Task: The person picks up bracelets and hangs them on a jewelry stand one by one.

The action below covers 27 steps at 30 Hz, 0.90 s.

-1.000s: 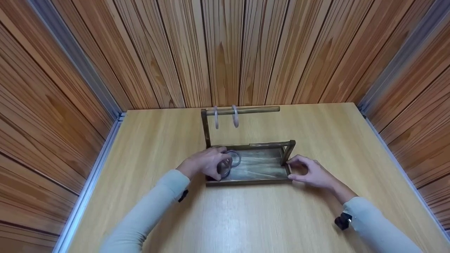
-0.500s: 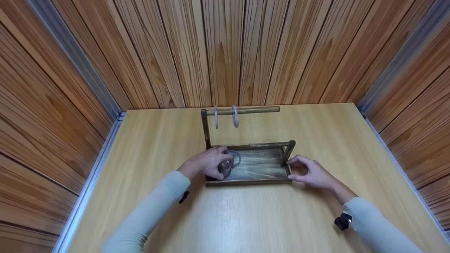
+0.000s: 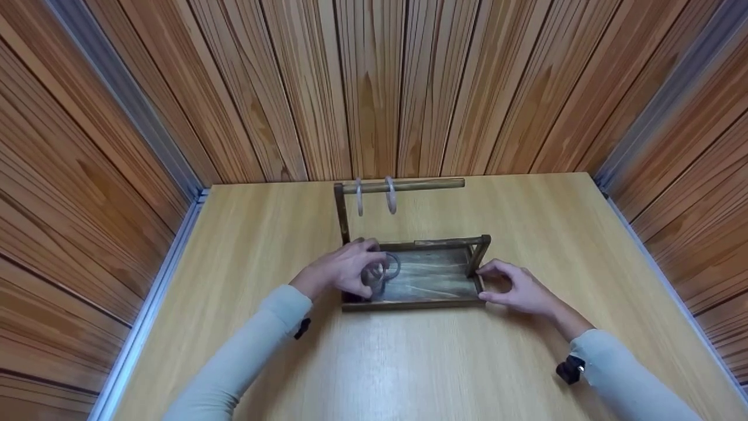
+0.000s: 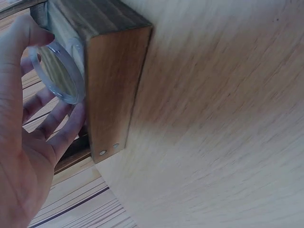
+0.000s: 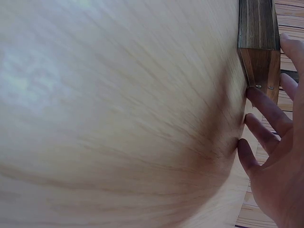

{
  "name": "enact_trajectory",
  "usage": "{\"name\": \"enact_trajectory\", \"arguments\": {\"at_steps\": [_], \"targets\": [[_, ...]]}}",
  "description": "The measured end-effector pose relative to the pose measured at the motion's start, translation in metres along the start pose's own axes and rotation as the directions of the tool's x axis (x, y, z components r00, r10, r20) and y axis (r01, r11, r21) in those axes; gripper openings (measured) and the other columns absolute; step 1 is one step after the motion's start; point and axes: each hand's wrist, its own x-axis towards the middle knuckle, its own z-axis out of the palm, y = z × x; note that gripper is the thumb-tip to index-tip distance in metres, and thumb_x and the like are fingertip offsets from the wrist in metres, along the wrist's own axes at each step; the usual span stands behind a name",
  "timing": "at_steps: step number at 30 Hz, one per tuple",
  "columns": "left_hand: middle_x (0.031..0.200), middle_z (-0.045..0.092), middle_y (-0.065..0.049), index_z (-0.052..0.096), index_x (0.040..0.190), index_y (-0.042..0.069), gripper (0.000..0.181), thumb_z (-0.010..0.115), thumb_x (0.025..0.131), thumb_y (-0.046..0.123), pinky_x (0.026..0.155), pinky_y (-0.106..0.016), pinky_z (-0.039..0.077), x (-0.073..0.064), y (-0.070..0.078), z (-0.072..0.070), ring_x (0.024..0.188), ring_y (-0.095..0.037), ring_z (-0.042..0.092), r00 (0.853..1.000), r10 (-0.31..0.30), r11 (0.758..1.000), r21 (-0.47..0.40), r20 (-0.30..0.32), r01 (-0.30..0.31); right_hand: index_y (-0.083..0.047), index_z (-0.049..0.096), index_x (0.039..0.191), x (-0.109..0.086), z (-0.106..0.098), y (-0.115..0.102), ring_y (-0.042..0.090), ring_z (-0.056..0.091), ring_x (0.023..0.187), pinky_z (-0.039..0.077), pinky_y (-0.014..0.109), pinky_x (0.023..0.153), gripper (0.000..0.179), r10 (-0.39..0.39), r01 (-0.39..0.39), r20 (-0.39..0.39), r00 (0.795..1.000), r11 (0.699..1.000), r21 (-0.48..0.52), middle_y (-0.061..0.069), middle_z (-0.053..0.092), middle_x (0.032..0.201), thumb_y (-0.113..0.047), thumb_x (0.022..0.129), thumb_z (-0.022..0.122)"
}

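Observation:
A dark wooden stand [image 3: 432, 273] has a shallow tray base and an upright with a horizontal bar [image 3: 435, 184] above it. My left hand [image 3: 346, 268] is over the tray's left end, thumb and fingers around a clear plastic ring [image 4: 59, 76]. In the head view that hand partly hides the ring. Close beside it in the tray is another ring [image 3: 395, 266]. My right hand [image 3: 519, 286] holds the tray's right end, thumb at the front corner and index finger near the short post [image 3: 478, 255]. Its other fingers [image 5: 268, 107] reach down to the table.
Two pale rings, a left one [image 3: 359, 199] and a right one [image 3: 391, 196], hang on the bar. The light wood table [image 3: 385, 362] meets a wood-plank wall [image 3: 374, 88] behind, with metal rails [image 3: 149, 298] along the sides.
My left hand has shifted slightly up and left, its fingers a little more spread around the ring. The right hand and the stand have stayed in place.

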Motion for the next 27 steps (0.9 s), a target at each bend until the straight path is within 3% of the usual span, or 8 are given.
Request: {"name": "enact_trajectory", "arguments": {"at_steps": [7,12,18,27], "targets": [[0.176,0.042,-0.019,0.058,0.162,0.022,0.083,0.092,0.087,0.033,0.119,-0.066,0.057,-0.005,0.006,-0.007,0.153,-0.046,0.053,1.0,-0.012,0.999,-0.033,0.009,0.012,-0.011,0.074,0.138,0.0,0.0,0.002,0.012,0.07,0.132,0.047,0.012,0.113,0.045,-0.006,0.006,-0.003,1.0,1.0,0.025,0.006,0.081,0.136,-0.026,0.098,0.09],[0.175,0.043,-0.02,0.059,0.159,0.022,0.08,0.092,0.087,0.032,0.118,-0.069,0.057,-0.008,0.007,-0.012,0.152,-0.048,0.053,1.0,0.009,0.999,-0.044,-0.017,-0.01,-0.012,0.074,0.138,-0.001,0.001,0.003,0.005,0.068,0.131,0.046,0.01,0.112,0.046,-0.006,0.006,0.001,1.0,1.0,0.03,0.006,0.08,0.136,-0.027,0.098,0.09],[0.155,0.057,-0.017,0.067,0.147,0.022,0.07,0.09,0.082,0.03,0.105,-0.058,0.062,-0.009,0.007,-0.017,0.132,-0.04,0.061,0.986,0.111,0.993,-0.033,-0.122,-0.116,-0.009,0.075,0.136,0.0,0.002,0.003,0.008,0.07,0.127,0.048,0.013,0.11,0.045,-0.012,0.013,-0.013,1.0,1.0,0.019,0.005,0.082,0.133,-0.025,0.096,0.091],[0.147,0.062,-0.016,0.07,0.14,0.018,0.065,0.083,0.078,0.036,0.1,-0.054,0.062,-0.01,0.006,-0.021,0.125,-0.036,0.064,0.951,0.194,0.975,-0.06,-0.242,-0.214,-0.009,0.075,0.136,0.0,0.001,0.001,0.021,0.072,0.128,0.05,0.016,0.111,0.046,-0.009,0.01,-0.016,1.0,1.0,0.022,0.007,0.081,0.134,-0.024,0.096,0.091]]}}
